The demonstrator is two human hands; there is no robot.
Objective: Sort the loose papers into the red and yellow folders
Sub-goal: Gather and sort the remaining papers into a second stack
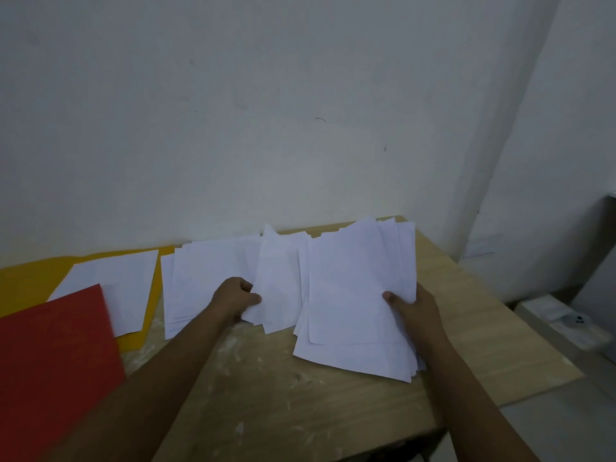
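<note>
Loose white papers are spread over the wooden table (266, 388). My right hand (413, 308) grips the right edge of a stack of white sheets (353, 305), thumb on top. A single sheet (278, 288) in the middle is pinched at its left edge by my left hand (235, 296). Another pile of papers (200, 281) lies flat behind my left hand. At the left, a yellow folder (30, 278) lies open with white sheets (116, 281) on it. A red folder (56, 355) overlaps its front left part.
A white wall rises right behind the table. The table's right edge runs diagonally at the right, with a lower shelf and a white box (563, 318) beyond it. Bare wood shows in front of the papers.
</note>
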